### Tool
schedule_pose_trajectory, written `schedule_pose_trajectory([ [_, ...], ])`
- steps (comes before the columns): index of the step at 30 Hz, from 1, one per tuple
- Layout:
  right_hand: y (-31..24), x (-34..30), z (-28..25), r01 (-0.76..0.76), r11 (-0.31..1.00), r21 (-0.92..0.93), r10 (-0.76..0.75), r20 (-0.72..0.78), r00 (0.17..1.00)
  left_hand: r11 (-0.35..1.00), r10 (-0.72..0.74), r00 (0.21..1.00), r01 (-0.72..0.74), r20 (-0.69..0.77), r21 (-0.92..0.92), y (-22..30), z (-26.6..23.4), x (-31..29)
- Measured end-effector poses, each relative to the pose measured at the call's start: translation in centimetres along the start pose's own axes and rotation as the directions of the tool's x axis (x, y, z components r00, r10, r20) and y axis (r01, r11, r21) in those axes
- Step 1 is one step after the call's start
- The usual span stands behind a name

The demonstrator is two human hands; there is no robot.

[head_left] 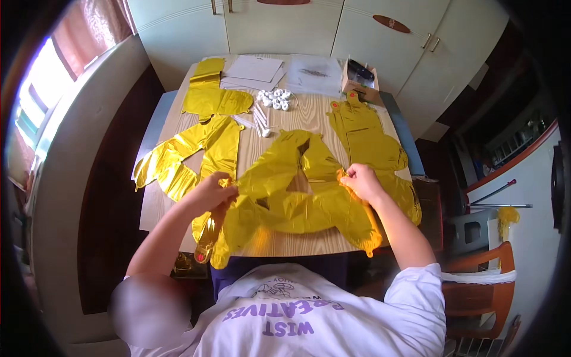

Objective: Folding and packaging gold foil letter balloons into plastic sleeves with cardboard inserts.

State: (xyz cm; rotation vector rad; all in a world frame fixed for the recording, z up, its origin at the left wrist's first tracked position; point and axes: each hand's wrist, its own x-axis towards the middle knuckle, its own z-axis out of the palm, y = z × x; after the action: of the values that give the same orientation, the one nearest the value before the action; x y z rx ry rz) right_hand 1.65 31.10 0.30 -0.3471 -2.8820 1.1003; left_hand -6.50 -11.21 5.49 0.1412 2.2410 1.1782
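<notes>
Head view: the wooden table (307,112) seen from above, with a flat gold foil balloon (279,205) spread between two bare hands at its near middle. The left hand (215,193) has its thumb and fingers together, clamped on the balloon's left edge; a darker, folded strip of foil hangs just below it. The right hand (363,181) pinches the right edge, thumb against fingers, with an orange-looking fold running down toward the near edge of the table. The balloon has an opening near its middle. To the left lies a second gold balloon (223,146), and farther beyond it a third (220,101); a large gold foil piece (372,140) lies to the right. Between them, toward the far side, are a cluster of small white rolls (275,100) and thin white sticks (260,119). Along the far edge, from left to right, rest white sheets (253,66), a clear plastic bag (315,74) and a small box (370,94) holding a dark object (360,69).
</notes>
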Motion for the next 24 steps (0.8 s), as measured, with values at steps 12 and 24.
schedule_pose_trajectory([
  [12, -4.0, -2.1, -1.0, -0.01, 0.969, -0.245, 0.022, 0.048, 0.999, 0.231, 0.894, 0.397, -0.806, 0.207, 0.546, 0.6, 4.2, 5.8],
  [24, 5.8, 13.8, -5.5, -0.16, 0.984, -0.075, 0.135, -0.266, 0.955, 0.464, 0.797, 0.594, -0.717, 0.107, 0.52, 3.5, 7.8, 5.3],
])
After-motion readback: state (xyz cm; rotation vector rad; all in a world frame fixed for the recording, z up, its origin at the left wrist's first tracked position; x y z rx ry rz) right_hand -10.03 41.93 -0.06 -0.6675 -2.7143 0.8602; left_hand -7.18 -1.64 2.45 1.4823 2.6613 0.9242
